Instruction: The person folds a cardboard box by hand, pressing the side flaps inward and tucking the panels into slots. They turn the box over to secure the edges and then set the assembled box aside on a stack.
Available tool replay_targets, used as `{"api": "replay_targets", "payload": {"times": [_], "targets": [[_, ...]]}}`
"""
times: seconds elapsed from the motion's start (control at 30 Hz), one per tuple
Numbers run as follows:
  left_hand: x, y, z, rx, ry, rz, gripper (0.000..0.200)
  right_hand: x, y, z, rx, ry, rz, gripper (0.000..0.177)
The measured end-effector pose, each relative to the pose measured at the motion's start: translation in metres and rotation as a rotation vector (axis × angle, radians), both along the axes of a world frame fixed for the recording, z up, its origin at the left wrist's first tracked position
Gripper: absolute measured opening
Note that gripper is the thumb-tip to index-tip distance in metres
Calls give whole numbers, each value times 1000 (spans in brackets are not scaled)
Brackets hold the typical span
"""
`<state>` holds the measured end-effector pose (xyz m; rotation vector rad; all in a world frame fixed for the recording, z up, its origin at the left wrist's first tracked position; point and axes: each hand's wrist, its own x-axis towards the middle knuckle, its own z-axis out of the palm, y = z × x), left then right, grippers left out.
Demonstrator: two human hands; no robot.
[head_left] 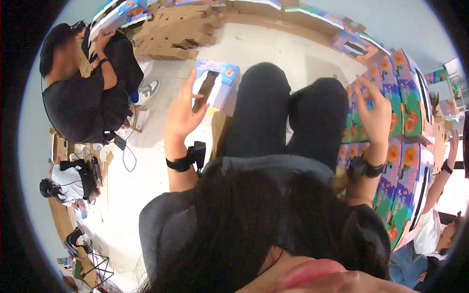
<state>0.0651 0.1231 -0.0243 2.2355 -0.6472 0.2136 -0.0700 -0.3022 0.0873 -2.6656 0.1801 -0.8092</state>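
My left hand (182,112) is open beside a small printed carton (225,87), its thumb spread away from the fingers. In this view the fingertips overlap the carton's left edge. The carton is blue and pink with white panels and a long dark slot in its top, and it stands left of my knees. My right hand (375,115) is raised on the other side of my legs, fingers apart and nothing in them. Close by it rises a stack of printed cartons (411,115) in green, purple and orange. A black strap goes around each of my wrists.
At the left a seated person (80,102) in dark clothes holds a similar carton (110,22). Flattened brown cardboard (168,31) lies on the floor at the back. Another person (71,181) is at the lower left, and one in white (428,232) behind the stack.
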Motion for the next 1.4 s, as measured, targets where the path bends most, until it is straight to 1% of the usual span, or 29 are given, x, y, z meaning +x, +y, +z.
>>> {"api": "replay_targets", "payload": {"times": [0.03,0.07,0.13,0.17,0.2,0.23,0.27,0.3,0.33,0.4,0.43,0.47,0.53,0.63,0.67,0.73,0.77,0.87,0.9,1.0,1.1,1.2,1.23,1.27,1.33,1.37,1.4], "targets": [[6,9,-19,53,35,-8,82,5,-9,-9,17,19,-33,36],[13,19,-40,105,70,-16,81,12,-17,-18,-54,-14,-17,39],[29,39,-82,348,409,43,76,25,-29,-38,-197,-75,11,44],[33,38,-86,374,571,68,75,29,-28,-48,-162,5,-13,51],[37,36,-91,399,733,92,75,34,-28,-62,-160,7,-2,51],[44,36,-108,377,764,111,76,40,-20,-79,-21,61,-12,51],[50,39,-136,357,797,129,77,44,-11,-90,120,116,-25,50],[56,45,-177,286,755,126,79,46,-8,-93,145,86,-18,49],[65,50,-219,316,713,139,87,48,-6,-95,168,55,-11,49],[68,44,-257,467,522,122,99,56,-3,-98,232,36,-7,47],[73,48,-293,571,471,135,113,58,-1,-97,272,46,-11,46],[72,42,-302,578,531,181,124,59,0,-95,308,53,-15,46],[72,22,-295,708,743,265,137,58,0,-94,298,57,-30,45],[72,25,-337,844,742,289,146,58,2,-95,283,42,-48,46],[73,24,-348,906,700,295,147,58,1,-93,288,54,-56,46],[74,22,-356,1032,611,312,149,58,1,-91,305,76,-70,46],[74,20,-361,1071,593,341,142,58,0,-92,296,78,-76,46],[75,12,-367,1025,592,403,132,60,-1,-94,286,85,-81,47],[71,9,-356,927,529,406,128,60,0,-93,294,85,-77,47],[69,-1,-330,837,507,470,121,60,1,-90,312,85,-70,46],[75,-10,-305,760,428,386,113,61,1,-91,325,81,-69,46],[82,-10,-296,595,269,389,110,58,-2,-94,322,87,-79,45],[89,-9,-288,468,282,373,110,59,-2,-94,318,86,-83,45],[95,-8,-279,477,294,385,110,59,-3,-95,323,77,-73,45],[106,-13,-238,495,320,405,111,58,-4,-96,330,58,-57,46],[115,-14,-217,448,404,405,112,57,-3,-95,330,61,-65,46],[135,2,-236,337,425,383,109,57,-3,-94,328,66,-72,46]]}}
